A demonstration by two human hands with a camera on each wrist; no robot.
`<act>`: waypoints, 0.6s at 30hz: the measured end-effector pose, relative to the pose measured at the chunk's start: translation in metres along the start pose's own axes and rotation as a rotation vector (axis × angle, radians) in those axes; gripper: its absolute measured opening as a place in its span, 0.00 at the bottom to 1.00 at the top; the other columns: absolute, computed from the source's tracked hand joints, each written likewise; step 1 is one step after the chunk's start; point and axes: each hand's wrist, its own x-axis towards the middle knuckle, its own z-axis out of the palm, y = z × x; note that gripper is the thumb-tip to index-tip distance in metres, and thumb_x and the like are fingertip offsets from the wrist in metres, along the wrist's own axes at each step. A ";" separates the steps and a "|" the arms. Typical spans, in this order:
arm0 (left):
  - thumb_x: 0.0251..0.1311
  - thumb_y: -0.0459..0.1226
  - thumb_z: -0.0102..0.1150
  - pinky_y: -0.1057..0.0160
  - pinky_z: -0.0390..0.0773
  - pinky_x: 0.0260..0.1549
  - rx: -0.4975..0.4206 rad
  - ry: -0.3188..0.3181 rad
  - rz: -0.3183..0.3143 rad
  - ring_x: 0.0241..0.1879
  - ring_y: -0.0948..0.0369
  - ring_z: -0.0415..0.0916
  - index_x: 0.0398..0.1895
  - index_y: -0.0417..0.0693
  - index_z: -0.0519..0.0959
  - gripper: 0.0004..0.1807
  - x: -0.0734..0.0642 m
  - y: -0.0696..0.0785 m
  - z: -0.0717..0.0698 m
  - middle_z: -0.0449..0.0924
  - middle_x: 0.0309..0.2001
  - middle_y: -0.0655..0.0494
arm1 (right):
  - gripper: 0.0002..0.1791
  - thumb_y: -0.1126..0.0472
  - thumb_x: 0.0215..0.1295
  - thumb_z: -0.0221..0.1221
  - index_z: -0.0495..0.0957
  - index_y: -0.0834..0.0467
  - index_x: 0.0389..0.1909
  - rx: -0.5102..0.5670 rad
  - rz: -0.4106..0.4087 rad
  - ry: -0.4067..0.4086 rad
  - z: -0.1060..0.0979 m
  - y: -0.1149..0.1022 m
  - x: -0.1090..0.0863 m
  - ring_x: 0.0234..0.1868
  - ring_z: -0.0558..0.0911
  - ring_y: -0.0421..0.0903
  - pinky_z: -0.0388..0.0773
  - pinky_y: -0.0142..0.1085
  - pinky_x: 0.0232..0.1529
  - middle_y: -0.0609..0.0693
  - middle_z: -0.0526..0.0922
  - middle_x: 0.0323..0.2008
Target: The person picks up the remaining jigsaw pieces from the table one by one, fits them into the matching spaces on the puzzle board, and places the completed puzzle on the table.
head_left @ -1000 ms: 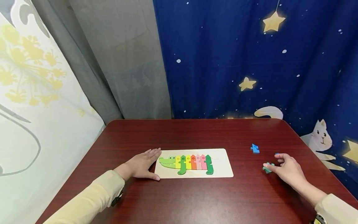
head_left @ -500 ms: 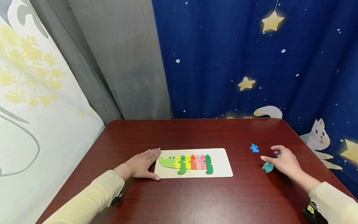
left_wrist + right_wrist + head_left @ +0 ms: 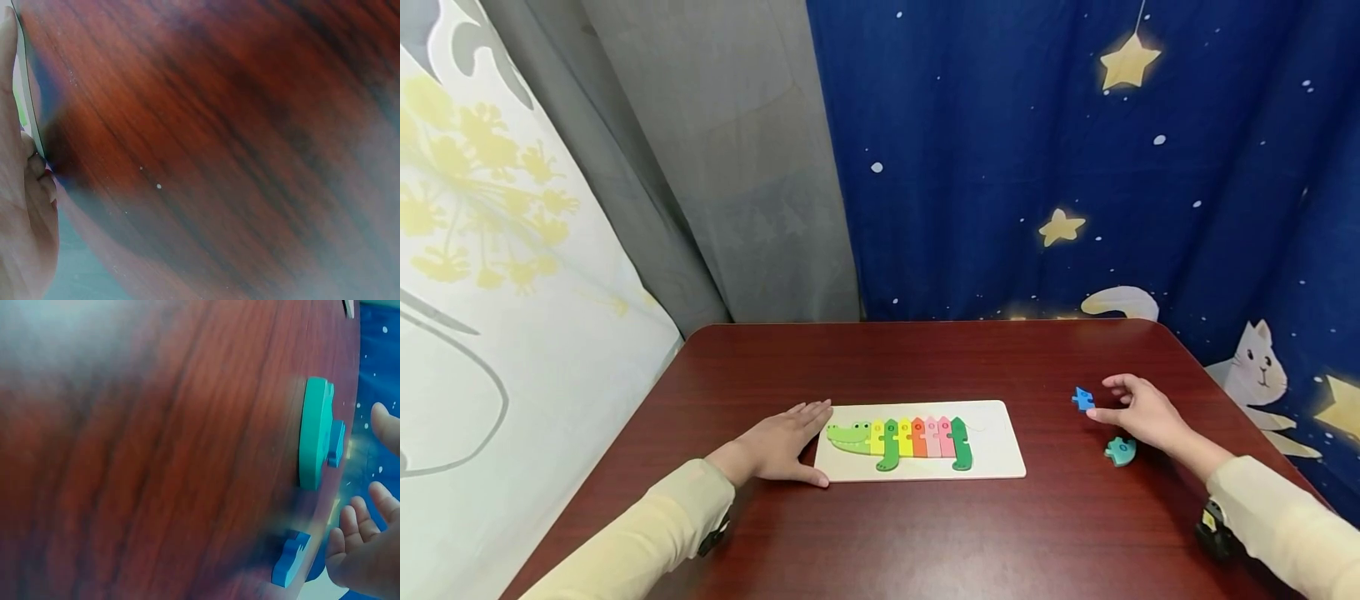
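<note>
A pale wooden board (image 3: 996, 446) carries a crocodile puzzle (image 3: 917, 437) of green, yellow, orange and pink pieces. My left hand (image 3: 782, 443) lies at the board's left end, fingers extended along its edge and thumb at the near corner. Over on the right, my right hand (image 3: 1150, 415) hovers with thumb and fingers apart, holding nothing. Its thumb tip is right beside a blue puzzle piece (image 3: 1083, 399). Just below this hand lies a teal green piece (image 3: 1121, 452). The right wrist view shows another blue piece (image 3: 291, 559), hidden behind the hand in the head view.
All of this sits on a dark red-brown wooden table (image 3: 925, 533) with rounded far corners. Behind it hang a grey curtain (image 3: 737, 167) and a blue star-patterned curtain (image 3: 962, 167). A white patterned cloth (image 3: 512, 333) hangs along the left side.
My right hand has moved left and away from me, off the teal green piece and over to the blue piece. That green piece is now uncovered. My left hand stays on the board.
</note>
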 end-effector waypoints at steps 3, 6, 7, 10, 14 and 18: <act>0.48 0.79 0.40 0.54 0.49 0.70 0.004 -0.001 0.002 0.74 0.52 0.45 0.77 0.41 0.49 0.65 0.000 0.000 0.000 0.45 0.76 0.47 | 0.40 0.46 0.55 0.70 0.69 0.72 0.58 0.012 -0.010 -0.017 0.002 0.003 0.005 0.48 0.74 0.63 0.73 0.55 0.47 0.72 0.73 0.52; 0.48 0.78 0.42 0.54 0.49 0.70 -0.001 0.003 0.001 0.74 0.52 0.45 0.77 0.40 0.50 0.64 0.000 0.000 0.001 0.46 0.76 0.47 | 0.40 0.48 0.55 0.70 0.69 0.72 0.57 0.017 -0.016 -0.039 0.003 0.005 0.009 0.48 0.74 0.64 0.72 0.56 0.48 0.72 0.73 0.52; 0.48 0.78 0.42 0.54 0.49 0.70 -0.003 0.002 -0.001 0.74 0.52 0.45 0.77 0.40 0.49 0.64 0.000 0.000 0.001 0.45 0.76 0.47 | 0.39 0.48 0.55 0.70 0.69 0.72 0.57 0.018 -0.015 -0.046 0.003 0.006 0.010 0.48 0.74 0.63 0.72 0.56 0.48 0.72 0.73 0.51; 0.48 0.78 0.42 0.54 0.49 0.70 -0.005 0.001 -0.005 0.74 0.53 0.45 0.77 0.41 0.49 0.64 0.000 0.000 0.001 0.45 0.76 0.47 | 0.39 0.49 0.55 0.70 0.69 0.72 0.57 0.020 -0.014 -0.071 0.004 0.009 0.014 0.48 0.74 0.63 0.73 0.55 0.48 0.71 0.73 0.51; 0.48 0.78 0.42 0.54 0.49 0.71 -0.002 0.005 -0.005 0.74 0.53 0.45 0.77 0.41 0.49 0.64 0.000 0.000 0.002 0.45 0.76 0.48 | 0.38 0.50 0.56 0.70 0.69 0.73 0.57 0.034 -0.009 -0.107 0.003 0.011 0.019 0.47 0.74 0.62 0.73 0.52 0.48 0.70 0.74 0.51; 0.48 0.79 0.42 0.55 0.49 0.71 0.001 0.008 -0.004 0.74 0.53 0.45 0.77 0.40 0.50 0.64 0.000 0.000 0.002 0.46 0.76 0.47 | 0.37 0.52 0.55 0.71 0.69 0.74 0.56 0.051 -0.011 -0.132 0.002 0.011 0.022 0.46 0.74 0.60 0.73 0.50 0.47 0.70 0.74 0.50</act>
